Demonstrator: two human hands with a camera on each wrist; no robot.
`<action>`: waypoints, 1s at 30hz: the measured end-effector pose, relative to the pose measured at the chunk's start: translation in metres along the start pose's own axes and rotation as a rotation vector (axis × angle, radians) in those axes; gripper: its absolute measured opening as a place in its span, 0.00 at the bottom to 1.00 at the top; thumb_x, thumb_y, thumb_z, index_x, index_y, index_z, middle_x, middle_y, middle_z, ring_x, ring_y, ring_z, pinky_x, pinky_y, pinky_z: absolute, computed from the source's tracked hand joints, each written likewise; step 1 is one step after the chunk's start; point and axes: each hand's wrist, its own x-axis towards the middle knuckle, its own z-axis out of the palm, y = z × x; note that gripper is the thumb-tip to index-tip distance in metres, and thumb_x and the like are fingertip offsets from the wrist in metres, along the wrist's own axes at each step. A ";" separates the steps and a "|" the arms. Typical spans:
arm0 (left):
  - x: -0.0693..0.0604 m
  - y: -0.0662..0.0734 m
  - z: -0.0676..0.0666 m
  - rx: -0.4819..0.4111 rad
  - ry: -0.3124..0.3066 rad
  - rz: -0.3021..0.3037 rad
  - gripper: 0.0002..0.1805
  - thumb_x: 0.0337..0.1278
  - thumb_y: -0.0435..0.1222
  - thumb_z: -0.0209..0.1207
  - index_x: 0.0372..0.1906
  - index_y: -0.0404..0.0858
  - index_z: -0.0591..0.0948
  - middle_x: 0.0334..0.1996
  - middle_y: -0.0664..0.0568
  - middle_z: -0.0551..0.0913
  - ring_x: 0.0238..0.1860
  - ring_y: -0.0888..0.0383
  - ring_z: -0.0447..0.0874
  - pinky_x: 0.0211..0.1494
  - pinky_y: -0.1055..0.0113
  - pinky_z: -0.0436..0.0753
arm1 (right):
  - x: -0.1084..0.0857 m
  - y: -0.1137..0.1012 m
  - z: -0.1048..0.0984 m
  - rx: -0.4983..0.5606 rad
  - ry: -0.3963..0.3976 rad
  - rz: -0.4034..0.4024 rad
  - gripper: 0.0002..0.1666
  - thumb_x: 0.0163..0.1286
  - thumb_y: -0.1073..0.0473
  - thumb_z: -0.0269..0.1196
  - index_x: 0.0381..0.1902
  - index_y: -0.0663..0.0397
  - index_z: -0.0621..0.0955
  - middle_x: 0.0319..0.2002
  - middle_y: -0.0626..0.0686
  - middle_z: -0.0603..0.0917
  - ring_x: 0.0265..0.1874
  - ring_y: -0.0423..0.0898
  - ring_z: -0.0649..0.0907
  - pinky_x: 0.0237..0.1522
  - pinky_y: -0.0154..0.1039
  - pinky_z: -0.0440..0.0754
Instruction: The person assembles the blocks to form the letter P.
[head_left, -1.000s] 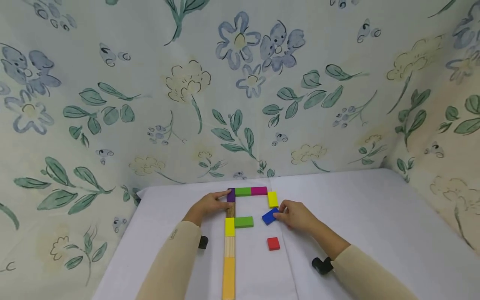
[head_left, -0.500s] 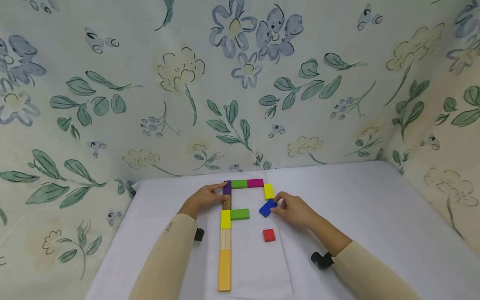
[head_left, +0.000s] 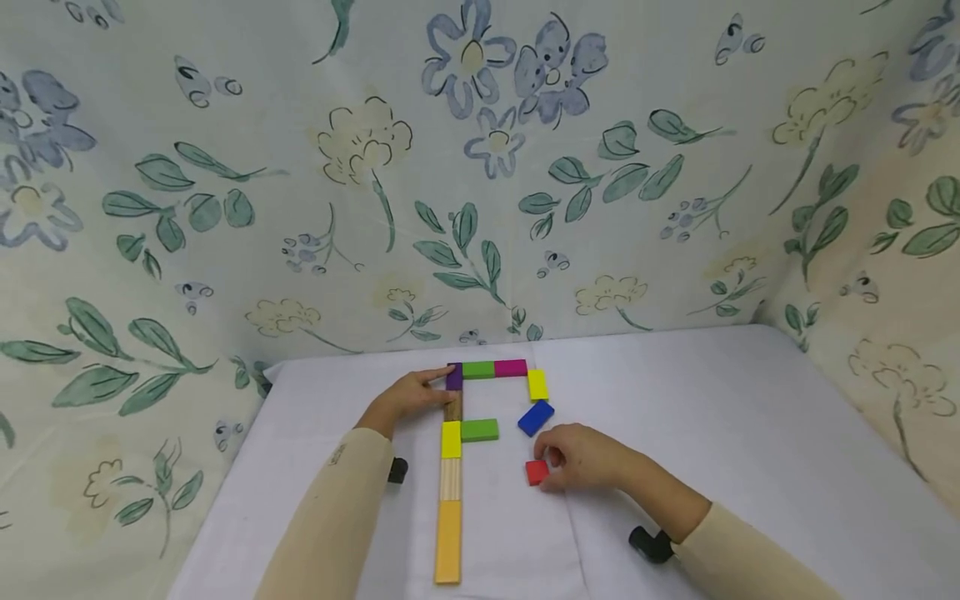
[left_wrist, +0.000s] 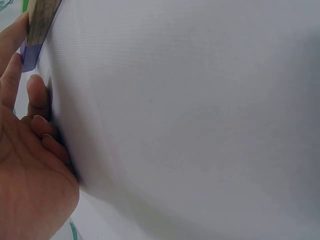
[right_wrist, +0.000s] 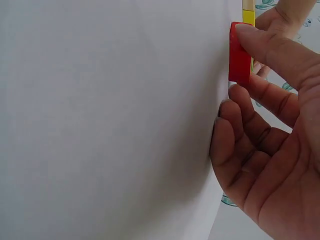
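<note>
My right hand (head_left: 588, 458) has its thumb and index finger at two ends of a small red block (head_left: 537, 472), pinching it; the right wrist view shows the thumb on the red block (right_wrist: 240, 52). Just above lies a tilted blue block (head_left: 536, 418), near a yellow block (head_left: 537, 385). My left hand (head_left: 405, 402) rests beside the left column, its index finger touching a purple block (head_left: 454, 377) and its thumb touching a brown wooden block (head_left: 453, 407). In the left wrist view its other fingers bend loosely near the white cloth.
Down the left column run a yellow block (head_left: 451, 439), a pale ridged block (head_left: 450, 478) and a long orange block (head_left: 447, 542). Green (head_left: 477, 370) and magenta (head_left: 511, 367) blocks form the top row. Another green block (head_left: 480, 430) juts right. A floral curtain (head_left: 375, 208) stands behind.
My right hand has let go of the blue block, which stays tilted below the yellow one, and has moved down to the red block. My left hand stays on the purple and brown blocks.
</note>
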 end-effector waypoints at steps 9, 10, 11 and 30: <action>-0.004 -0.003 -0.002 -0.003 0.012 -0.015 0.37 0.58 0.61 0.66 0.73 0.72 0.68 0.77 0.39 0.66 0.77 0.35 0.61 0.77 0.31 0.60 | 0.008 -0.006 -0.003 -0.048 0.026 -0.067 0.16 0.61 0.47 0.75 0.45 0.38 0.84 0.29 0.40 0.79 0.33 0.38 0.77 0.33 0.32 0.78; -0.005 -0.003 -0.002 -0.007 0.013 -0.018 0.37 0.58 0.61 0.66 0.73 0.72 0.68 0.77 0.40 0.66 0.78 0.35 0.61 0.77 0.31 0.60 | 0.009 -0.007 -0.002 -0.048 0.042 -0.076 0.16 0.62 0.46 0.75 0.46 0.39 0.84 0.29 0.40 0.78 0.33 0.38 0.77 0.33 0.31 0.78; -0.005 -0.003 -0.001 -0.005 0.012 -0.017 0.37 0.57 0.61 0.66 0.73 0.72 0.68 0.77 0.39 0.66 0.77 0.35 0.61 0.77 0.31 0.60 | 0.010 -0.007 -0.002 -0.049 0.065 -0.091 0.16 0.62 0.47 0.74 0.46 0.39 0.84 0.29 0.40 0.78 0.34 0.38 0.77 0.33 0.31 0.78; -0.001 0.004 0.000 -0.044 0.000 -0.012 0.36 0.58 0.58 0.68 0.72 0.74 0.69 0.77 0.40 0.67 0.77 0.36 0.62 0.77 0.31 0.60 | 0.051 -0.024 -0.012 -0.102 0.200 0.030 0.20 0.61 0.48 0.76 0.50 0.42 0.86 0.30 0.42 0.80 0.34 0.42 0.77 0.37 0.35 0.78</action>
